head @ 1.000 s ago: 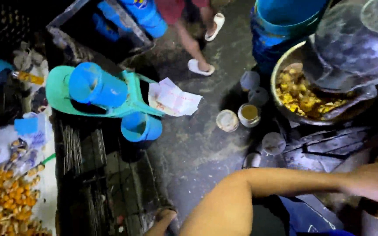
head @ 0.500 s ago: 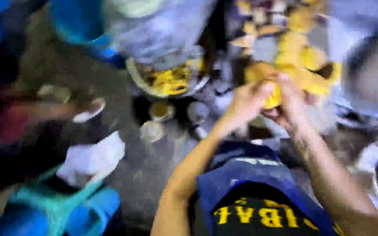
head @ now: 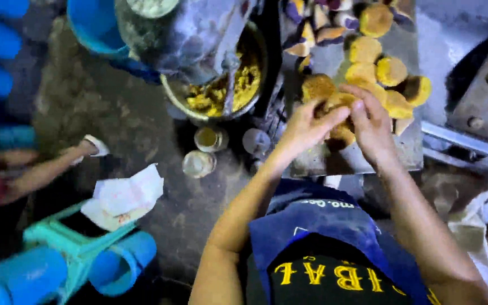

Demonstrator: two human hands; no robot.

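Note:
Both my hands meet over a grey board (head: 362, 158) that carries several round yellow-brown pieces (head: 393, 70). My left hand (head: 306, 127) and my right hand (head: 371, 127) together grip one yellow piece (head: 340, 101) between the fingers, just above the board. More yellow pieces lie past my fingers, and purple-skinned pieces (head: 312, 34) sit at the board's far end. My forearms reach forward over my blue apron (head: 323, 231).
A metal bowl of yellow mash (head: 221, 90) stands left of the board under a grey machine part (head: 187, 34). Small jars (head: 207, 138) sit on the floor. Another person's leg and foot (head: 57, 164), white paper (head: 122, 195), a teal stool (head: 69, 254) and blue containers (head: 120, 265) are at left.
The view swung from the floor and stool at left to the board. My hands came together on a yellow piece and still hold it; the picture is sharper now.

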